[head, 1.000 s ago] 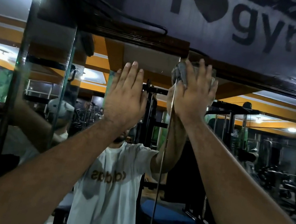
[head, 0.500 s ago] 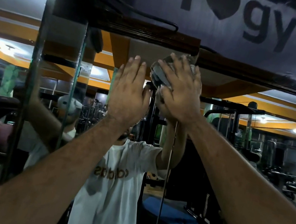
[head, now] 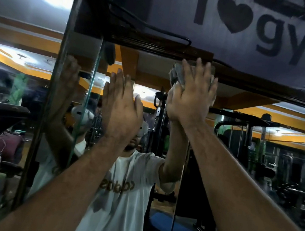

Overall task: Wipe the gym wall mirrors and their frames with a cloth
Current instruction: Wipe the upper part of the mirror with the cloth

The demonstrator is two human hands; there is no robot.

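Head view, catalogued left to right, as I watch it from my remote seat.

Item: side mirror panel (head: 13,77), far left, reflecting ceiling lights and an arm; dark vertical frame post (head: 56,84) at its right edge.

Item: my left hand (head: 120,108), fingers straight and together, palm flat toward the main mirror (head: 260,162). It holds nothing and seems to brace against the glass; I cannot confirm actual contact.

Item: white-shirted reflection of the person, centre, low in the main mirror.

Item: my right hand (head: 191,95), fingers spread, pressing the grey cloth (head: 177,75) flat against the glass. The cloth sits just under the dark wooden top frame (head: 159,43), beside the vertical seam (head: 177,199) between panes.

Item: "I love gym" lettering (head: 261,26) on the wall above the frame, upper right.

Change noted: half a second back the cloth was lower and closer to the left hand; a second back it was up near the frame, further right. It has now swung up to the top edge again, while the left hand has barely moved.

Reading: back-and-forth strokes are working the top strip of glass. I judge the frame itself and the lower glass still await wiping.
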